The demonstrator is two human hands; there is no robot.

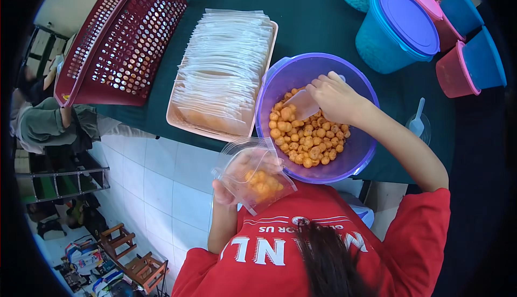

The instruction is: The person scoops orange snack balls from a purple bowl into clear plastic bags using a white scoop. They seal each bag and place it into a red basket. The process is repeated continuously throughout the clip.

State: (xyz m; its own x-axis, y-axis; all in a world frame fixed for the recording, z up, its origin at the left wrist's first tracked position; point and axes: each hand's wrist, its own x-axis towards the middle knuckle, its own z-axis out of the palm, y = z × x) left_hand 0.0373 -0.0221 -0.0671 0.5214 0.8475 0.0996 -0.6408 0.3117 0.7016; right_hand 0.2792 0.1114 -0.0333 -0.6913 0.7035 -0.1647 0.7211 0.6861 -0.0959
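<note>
My right hand point(333, 97) grips a translucent plastic scoop point(303, 105) inside a purple plastic bowl point(363, 145). Round orange-brown snack balls point(309, 141) cover the bowl's bottom, and several lie on the scoop's blade. To the left of the bowl's near rim, my left hand point(223, 194) holds a clear zip bag point(242, 177), its fingers partly seen through the plastic. A small cluster of orange snack balls point(262, 186) sits inside this bag. The bag's top part looks spread apart over the fingers.
A pale pink tray point(194, 124) packed with upright flat bags point(228, 62) stands beside the bowl. Beyond it is a maroon perforated basket point(133, 46). Lidded tubs point(387, 34) occupy the far right. A small cup with a plastic spoon point(417, 125) stands right. Other people point(52, 123) are at left.
</note>
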